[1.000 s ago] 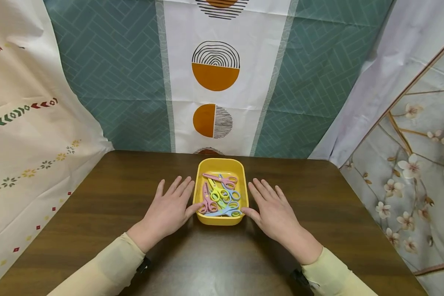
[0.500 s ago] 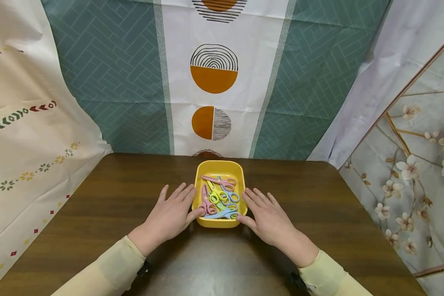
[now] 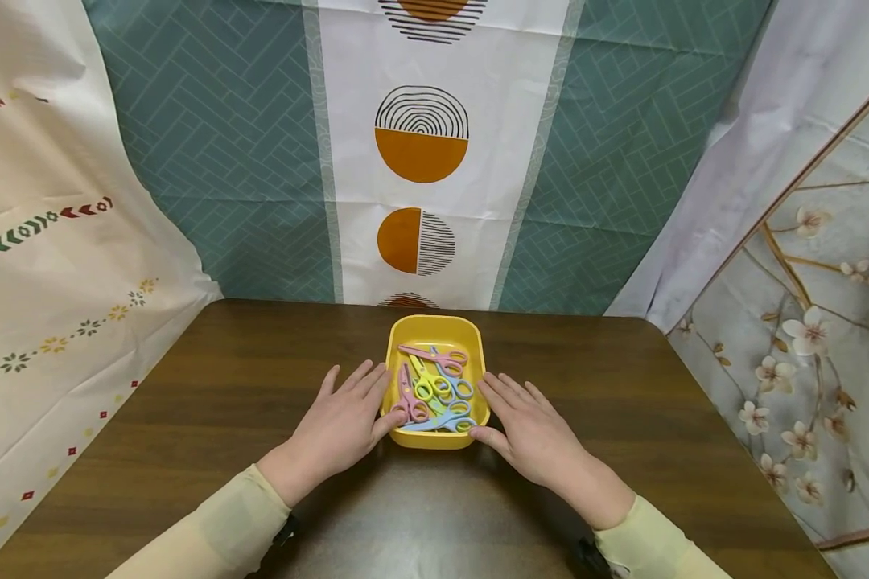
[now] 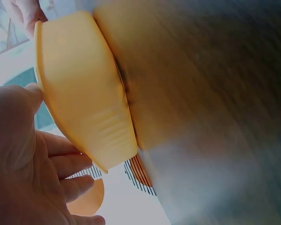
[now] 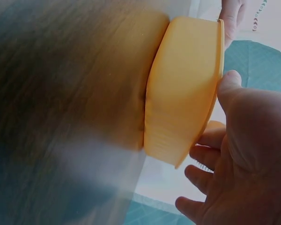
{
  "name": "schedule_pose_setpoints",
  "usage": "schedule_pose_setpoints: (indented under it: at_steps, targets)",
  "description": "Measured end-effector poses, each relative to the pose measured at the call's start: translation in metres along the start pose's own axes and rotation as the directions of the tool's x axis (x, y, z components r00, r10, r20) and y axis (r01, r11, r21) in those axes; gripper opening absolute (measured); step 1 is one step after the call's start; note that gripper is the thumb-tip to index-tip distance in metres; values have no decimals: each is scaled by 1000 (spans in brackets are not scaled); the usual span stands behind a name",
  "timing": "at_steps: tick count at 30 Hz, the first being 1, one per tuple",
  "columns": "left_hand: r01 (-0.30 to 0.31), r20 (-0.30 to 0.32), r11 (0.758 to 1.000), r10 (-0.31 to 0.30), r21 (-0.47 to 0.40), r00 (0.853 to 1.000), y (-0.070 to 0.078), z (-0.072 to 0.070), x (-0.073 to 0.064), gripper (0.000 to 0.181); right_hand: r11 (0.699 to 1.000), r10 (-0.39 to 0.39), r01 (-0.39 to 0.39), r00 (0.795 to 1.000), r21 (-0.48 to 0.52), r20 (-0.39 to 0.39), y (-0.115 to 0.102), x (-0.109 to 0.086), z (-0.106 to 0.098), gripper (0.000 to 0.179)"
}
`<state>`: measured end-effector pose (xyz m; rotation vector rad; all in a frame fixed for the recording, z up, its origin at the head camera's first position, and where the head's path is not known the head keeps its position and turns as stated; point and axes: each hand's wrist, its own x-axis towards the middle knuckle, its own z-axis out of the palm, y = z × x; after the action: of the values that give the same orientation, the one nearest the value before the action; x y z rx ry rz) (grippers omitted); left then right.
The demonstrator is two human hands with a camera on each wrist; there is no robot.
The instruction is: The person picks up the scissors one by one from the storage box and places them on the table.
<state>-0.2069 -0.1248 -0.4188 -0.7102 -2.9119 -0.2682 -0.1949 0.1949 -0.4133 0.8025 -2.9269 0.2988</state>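
A yellow plastic tray (image 3: 434, 441) stands on the table near its back edge. Inside lie several pairs of children's scissors, overlapping one another: pink scissors (image 3: 433, 355), yellow scissors (image 3: 427, 381) and blue scissors (image 3: 445, 415) among them. My left hand (image 3: 340, 422) is at the tray's left side, fingers straight along the wall and thumb at the near left corner of the rim. On the other side my right hand (image 3: 536, 434) mirrors it, its thumb at the near right corner. Both wrist views show the tray wall (image 4: 84, 89) with fingertips at the rim.
The dark wooden table (image 3: 275, 338) reflects light near its front. Behind it hangs a green and white patterned cloth (image 3: 420, 72). A cream cloth (image 3: 58, 281) hangs at the left, a flowered cloth (image 3: 804, 362) at the right.
My hands have come in closer to the tray, the right hand's fingers moving left to its wall. The scissors lie as before. The head view has shifted slightly.
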Motion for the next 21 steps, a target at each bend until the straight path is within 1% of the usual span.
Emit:
schedule_pose_setpoints:
  at_steps: [8,13,21]
  targets:
    - [-12,-8,999,12,31,1000,9,4,3,82,1000,6,-6,1000,-20,-5,5,-6,-3,82]
    - [-12,-1,1000,12,24,1000,14,4,5,82,1000,9,-9,1000,-12,-4,9,-9,-3,83]
    - [-16,15,1000,16,14,1000,23,6,10,83,1000,-8,8,999,-10,-38,18,-17,-7,81]
